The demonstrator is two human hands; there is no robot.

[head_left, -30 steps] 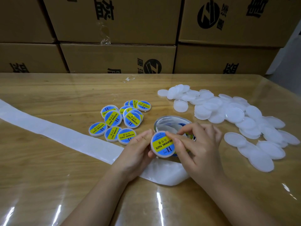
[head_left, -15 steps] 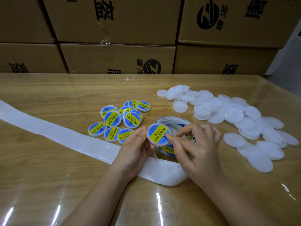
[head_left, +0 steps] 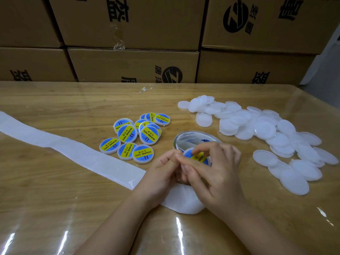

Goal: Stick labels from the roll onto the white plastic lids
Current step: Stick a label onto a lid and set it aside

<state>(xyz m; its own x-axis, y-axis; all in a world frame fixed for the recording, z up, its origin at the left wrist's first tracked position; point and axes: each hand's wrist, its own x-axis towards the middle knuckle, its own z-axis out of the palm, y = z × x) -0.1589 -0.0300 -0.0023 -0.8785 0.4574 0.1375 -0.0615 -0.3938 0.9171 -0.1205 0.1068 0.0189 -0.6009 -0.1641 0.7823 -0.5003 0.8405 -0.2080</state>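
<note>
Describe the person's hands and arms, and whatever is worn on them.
Both the left hand and the right hand are bare: no gloves, and no ring shows on the fingers in view. The left forearm and right forearm are bare too, with no sleeve, watch or bracelet visible down to the bottom edge of the picture. The nails that show look short and unpainted.

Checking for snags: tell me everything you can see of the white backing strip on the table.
The white backing strip is a long, flat, glossy band, paper-like, bare of labels. It lies on the wooden table from the left frame edge toward the person, passes beneath the left hand and right hand holding a labelled lid, and bends back in a rounded fold. Its end is hidden.
</note>
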